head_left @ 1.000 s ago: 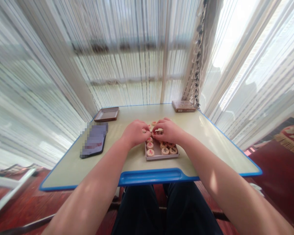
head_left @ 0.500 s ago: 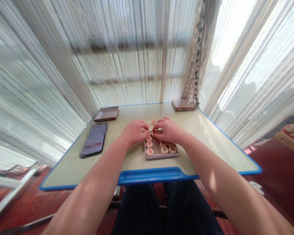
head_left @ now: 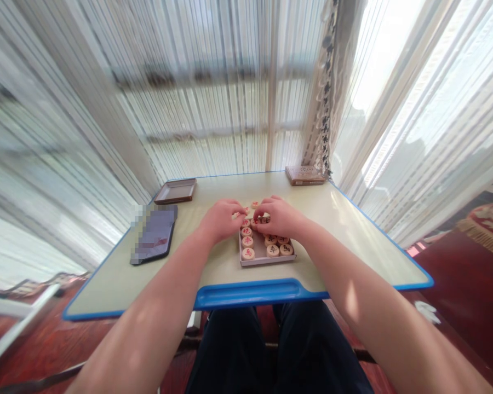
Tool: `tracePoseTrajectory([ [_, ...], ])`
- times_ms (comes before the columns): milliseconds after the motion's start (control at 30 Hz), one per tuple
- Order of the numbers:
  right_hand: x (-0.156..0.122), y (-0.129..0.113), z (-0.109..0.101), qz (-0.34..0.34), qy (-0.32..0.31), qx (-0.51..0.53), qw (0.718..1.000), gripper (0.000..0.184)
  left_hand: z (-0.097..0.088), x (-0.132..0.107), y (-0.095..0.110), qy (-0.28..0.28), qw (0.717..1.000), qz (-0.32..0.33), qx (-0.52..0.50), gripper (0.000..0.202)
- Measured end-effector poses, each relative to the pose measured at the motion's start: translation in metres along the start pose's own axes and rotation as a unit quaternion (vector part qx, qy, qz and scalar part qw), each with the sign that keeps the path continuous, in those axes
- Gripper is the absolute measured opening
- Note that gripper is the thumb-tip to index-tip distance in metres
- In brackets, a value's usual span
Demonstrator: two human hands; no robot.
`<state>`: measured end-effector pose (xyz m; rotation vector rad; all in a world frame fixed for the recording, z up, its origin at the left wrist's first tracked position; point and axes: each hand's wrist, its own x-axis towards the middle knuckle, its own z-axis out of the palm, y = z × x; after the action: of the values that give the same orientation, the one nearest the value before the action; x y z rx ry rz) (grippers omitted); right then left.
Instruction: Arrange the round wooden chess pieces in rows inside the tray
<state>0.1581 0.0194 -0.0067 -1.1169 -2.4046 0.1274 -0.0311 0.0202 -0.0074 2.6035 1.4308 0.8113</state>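
Note:
A shallow box (head_left: 267, 261) near the table's front edge holds round wooden Chinese chess pieces. Red-marked ones, such as the bottom piece (head_left: 248, 254), line its left side; black-marked ones, such as the corner piece (head_left: 286, 249), fill the right side. My left hand (head_left: 224, 219) is at the box's far left corner, fingers closed round a Chinese chess piece (head_left: 236, 215) that is mostly hidden. My right hand (head_left: 280, 216) reaches over the far side, its fingertips closed on a red-marked piece (head_left: 254, 223) in the far row. Beyond the hands lies another loose piece (head_left: 255, 204).
A phone (head_left: 155, 234) lies on the left of the table (head_left: 205, 191). Behind it is an open, shallow box part (head_left: 176, 191). A closed box (head_left: 305, 175) sits at the far right corner. A blue tray edge (head_left: 250, 293) runs along the front; curtains (head_left: 213, 109) hang behind.
My left fingertips have lifted slightly and shifted at the box's far left corner. My right hand stays at the far row. The whole view has shifted a little.

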Motion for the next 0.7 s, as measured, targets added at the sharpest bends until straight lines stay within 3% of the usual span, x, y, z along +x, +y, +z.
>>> tracePoseTrajectory([
  [133, 0.000, 0.001, -0.002, 0.007, 0.011, 0.011, 1.000, 0.015, 0.002, 0.003, -0.010, 0.054, 0.997, -0.037, 0.031, 0.032],
  [367, 0.000, 0.001, -0.004, 0.017, 0.025, 0.008, 1.000, 0.018, 0.021, 0.014, -0.031, -0.069, 0.993, -0.081, 0.056, 0.039],
  [700, -0.002, 0.008, -0.003, 0.045, 0.020, 0.012, 0.999, 0.016, 0.013, 0.010, -0.035, -0.031, 0.991, -0.127, 0.037, 0.027],
])
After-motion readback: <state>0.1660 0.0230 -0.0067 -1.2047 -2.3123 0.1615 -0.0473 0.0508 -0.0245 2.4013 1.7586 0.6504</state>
